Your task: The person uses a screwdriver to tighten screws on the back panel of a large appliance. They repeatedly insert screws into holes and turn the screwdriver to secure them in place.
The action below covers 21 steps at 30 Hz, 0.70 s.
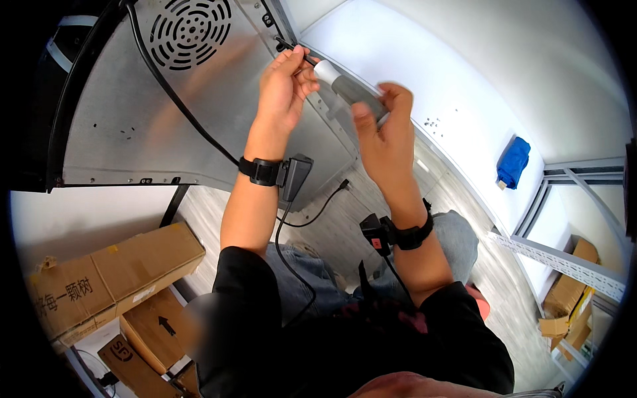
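Observation:
My left hand (284, 86) is at the edge of a metal panel, its thumb and fingers closed on a thin black cable (286, 44). Beside those fingertips is the white end of a grey cylindrical thing (355, 91); its exact kind is unclear. The thumb and fingers of my right hand (386, 129) are closed around its other end, blurred by motion. Both wrists wear black straps with small devices, and the left device (295, 178) has a cord hanging from it.
The metal panel (212, 126) has round vent slots and a thick black cable (174, 96) across it. On the white shelf (371, 40) lie a blue cloth-like bundle (514, 162) and small dark bits (434, 126). Cardboard boxes (142, 262) stand lower left; a loose plug (344, 184) hangs low.

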{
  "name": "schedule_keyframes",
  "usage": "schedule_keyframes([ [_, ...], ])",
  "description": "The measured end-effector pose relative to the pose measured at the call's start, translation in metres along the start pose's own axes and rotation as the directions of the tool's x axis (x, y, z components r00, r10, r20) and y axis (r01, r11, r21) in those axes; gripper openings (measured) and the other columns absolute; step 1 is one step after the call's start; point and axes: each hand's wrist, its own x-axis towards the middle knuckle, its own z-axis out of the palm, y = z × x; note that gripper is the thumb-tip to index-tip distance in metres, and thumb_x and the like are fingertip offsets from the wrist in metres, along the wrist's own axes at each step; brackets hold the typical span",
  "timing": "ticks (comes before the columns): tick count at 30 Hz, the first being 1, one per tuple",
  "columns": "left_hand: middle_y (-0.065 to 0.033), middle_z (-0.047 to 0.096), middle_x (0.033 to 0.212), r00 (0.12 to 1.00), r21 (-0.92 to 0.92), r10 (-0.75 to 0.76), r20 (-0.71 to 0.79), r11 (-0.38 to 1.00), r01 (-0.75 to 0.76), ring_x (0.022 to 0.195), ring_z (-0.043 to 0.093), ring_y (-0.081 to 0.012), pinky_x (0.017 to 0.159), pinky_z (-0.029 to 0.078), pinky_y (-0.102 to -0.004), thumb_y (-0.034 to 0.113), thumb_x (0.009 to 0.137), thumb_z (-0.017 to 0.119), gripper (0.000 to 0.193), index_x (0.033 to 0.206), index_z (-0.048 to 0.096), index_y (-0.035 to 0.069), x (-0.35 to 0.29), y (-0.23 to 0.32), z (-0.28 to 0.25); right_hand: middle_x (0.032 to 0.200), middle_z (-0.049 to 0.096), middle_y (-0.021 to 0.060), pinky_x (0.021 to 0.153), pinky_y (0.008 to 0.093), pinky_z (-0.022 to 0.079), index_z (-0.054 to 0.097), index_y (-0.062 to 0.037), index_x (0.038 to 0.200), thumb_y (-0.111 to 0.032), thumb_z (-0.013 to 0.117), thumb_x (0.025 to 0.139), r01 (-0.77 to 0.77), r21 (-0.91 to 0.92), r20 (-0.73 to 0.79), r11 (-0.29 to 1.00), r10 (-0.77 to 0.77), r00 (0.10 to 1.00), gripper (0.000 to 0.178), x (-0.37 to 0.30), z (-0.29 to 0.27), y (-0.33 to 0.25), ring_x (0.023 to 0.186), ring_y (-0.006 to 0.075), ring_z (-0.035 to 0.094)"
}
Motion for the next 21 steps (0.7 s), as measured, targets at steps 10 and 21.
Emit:
schedule_keyframes([
  [10,-0.0027,0.056,0.072,0.999,0.012,-0.036,-0.007,0.999,0.036,0.060,0.058,-0.0117,0.052,0.049,-0.0229,0.020,0.093,0.052,0.017,0.088,0.055,0.004,0.006,0.000,-0.005,0.074,0.058,0.0168,0.053,0.0350,0.043,0.043,0.0023,0.102,-0.028,0.064,0.085,-0.088,-0.047,0.073,0.995,0.091,0.993,0.041,0.002,-0.007,-0.006,0.058,0.0235,0.056],
  [21,-0.0064,0.062,0.079,0.999,-0.040,-0.002,-0.037,0.999,0.000,0.062,0.059,-0.0111,0.050,0.049,-0.0219,0.018,0.093,0.053,0.014,0.090,0.056,0.004,0.012,-0.003,-0.001,0.058,0.056,0.0130,0.048,0.0339,0.041,0.049,0.0027,0.103,-0.035,0.060,0.087,-0.073,-0.201,0.056,0.977,0.086,0.995,0.042,0.004,-0.011,-0.015,0.049,0.0231,0.054],
])
